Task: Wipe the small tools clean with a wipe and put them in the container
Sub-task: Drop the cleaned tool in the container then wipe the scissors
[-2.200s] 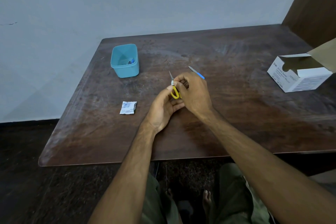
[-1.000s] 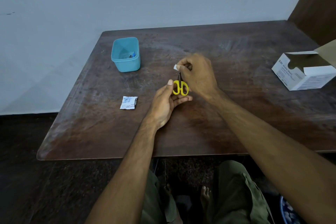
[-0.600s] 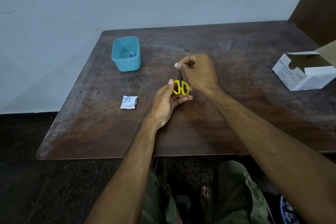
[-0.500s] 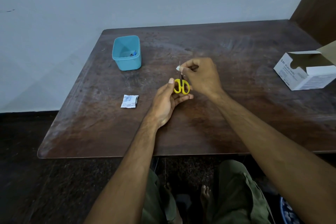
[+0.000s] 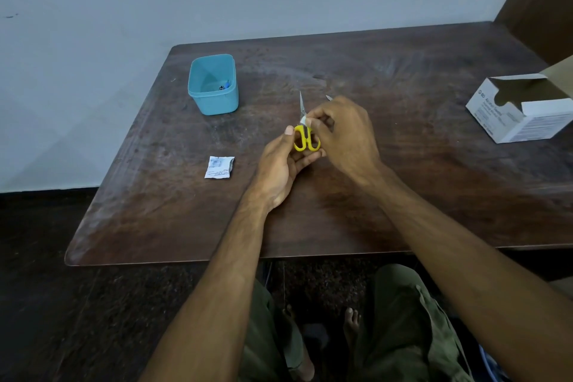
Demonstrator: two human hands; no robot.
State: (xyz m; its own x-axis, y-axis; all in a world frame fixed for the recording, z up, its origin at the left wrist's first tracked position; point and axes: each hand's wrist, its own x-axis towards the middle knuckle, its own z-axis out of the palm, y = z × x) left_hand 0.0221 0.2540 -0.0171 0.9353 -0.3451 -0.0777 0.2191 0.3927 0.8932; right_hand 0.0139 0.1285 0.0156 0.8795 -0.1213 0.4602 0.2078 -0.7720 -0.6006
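The left hand [image 5: 280,161] holds the yellow scissors [image 5: 305,136] by the loops. Just above, the right hand [image 5: 344,133] fingers pinch a white wipe [image 5: 303,120] on the blades.

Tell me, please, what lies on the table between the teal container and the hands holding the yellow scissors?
In the head view, nothing: the stretch of wooden table between the teal container and the yellow scissors is bare. The torn wipe packet lies off that line.
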